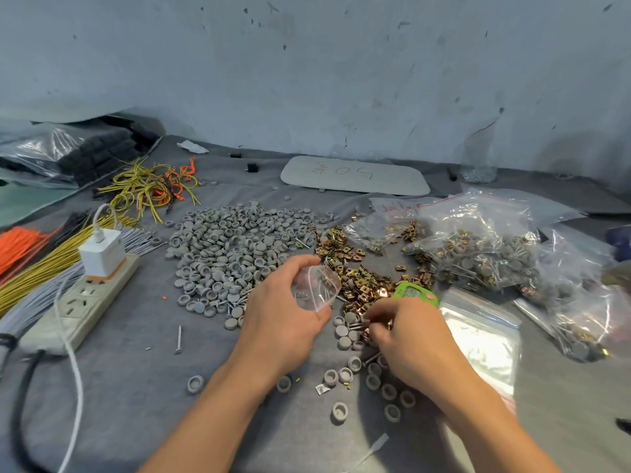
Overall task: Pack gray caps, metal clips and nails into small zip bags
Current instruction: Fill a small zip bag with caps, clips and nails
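Gray caps [235, 244]: one big heap at the middle of the table, too many to count; about twenty more lie loose near the hands.
Metal clips [358, 285]: one brassy heap just right of the caps, too many to count.
Nails [178, 339]: one lies alone near the left; others are mixed into the near edge of the cap heap.
Small zip bag [316, 290]: one, clear, with a few nails inside, held up over the near edge of the clips.
Empty bags [481, 336]: one flat stack at the near right.
Filled bags [485, 247]: a large clear sack of them at the far right, more beside it.
Left hand [283, 312]: fingers curled around the small zip bag, gripping it.
Right hand [406, 343]: fingertips pinched together on the small parts beside the clip heap; which piece they hold, I cannot tell.
Green counter [415, 293]: one, just beyond the right hand.
Power strip [82, 302]: one at the left, with a white charger [102, 256] plugged in.
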Motion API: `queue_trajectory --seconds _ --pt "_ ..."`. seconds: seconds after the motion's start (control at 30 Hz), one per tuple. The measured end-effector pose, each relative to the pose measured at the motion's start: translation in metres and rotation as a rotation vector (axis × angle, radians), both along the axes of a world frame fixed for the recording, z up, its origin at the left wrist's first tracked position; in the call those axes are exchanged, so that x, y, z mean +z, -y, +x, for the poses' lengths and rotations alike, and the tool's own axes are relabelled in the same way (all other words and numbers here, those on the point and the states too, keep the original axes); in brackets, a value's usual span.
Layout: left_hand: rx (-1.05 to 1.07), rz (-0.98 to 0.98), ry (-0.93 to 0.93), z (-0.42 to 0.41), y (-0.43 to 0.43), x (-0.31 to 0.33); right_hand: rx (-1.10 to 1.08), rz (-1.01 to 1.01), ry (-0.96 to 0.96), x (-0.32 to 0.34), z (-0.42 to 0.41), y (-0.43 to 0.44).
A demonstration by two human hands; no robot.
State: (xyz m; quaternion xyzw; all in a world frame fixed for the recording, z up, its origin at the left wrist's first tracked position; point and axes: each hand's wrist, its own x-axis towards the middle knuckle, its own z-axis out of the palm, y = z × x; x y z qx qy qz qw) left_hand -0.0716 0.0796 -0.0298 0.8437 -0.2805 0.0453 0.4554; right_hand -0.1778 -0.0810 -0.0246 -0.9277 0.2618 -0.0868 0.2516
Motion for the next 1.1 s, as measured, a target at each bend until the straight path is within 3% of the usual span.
queue_trajectory --seconds 0.1,0.23,0.3,0.37,0.5,0.7,0.9,1.03,1.1 --pt "-0.009 0.024 -0.006 -0.001 0.000 0.002 -0.134 0.180 0.171 0.000 -0.001 0.006" --pt "-0.004 0.040 -0.013 -0.001 0.000 0.002 -0.186 0.649 0.355 0.004 -0.003 0.003" --pt "-0.002 0.052 -0.016 -0.002 0.001 0.002 -0.176 0.714 0.365 0.006 -0.004 0.004" --pt "-0.002 0.059 -0.014 -0.003 0.002 0.002 -0.184 0.630 0.332 0.004 -0.005 0.006" --pt "-0.004 0.062 -0.025 -0.003 0.001 0.002 -0.225 0.236 0.311 0.000 -0.004 0.009" --pt "0.030 0.064 -0.043 0.001 0.001 0.000 -0.188 0.171 0.444 0.001 0.000 0.009" --pt "0.048 0.068 -0.044 0.002 0.001 0.001 -0.001 -0.059 0.261 -0.009 0.024 0.002" --pt "0.039 0.069 -0.043 0.001 0.002 0.001 0.174 -0.396 -0.062 -0.011 0.040 -0.004" --pt "0.031 0.066 -0.034 0.001 0.002 0.000 0.164 -0.400 -0.081 -0.009 0.041 -0.004"
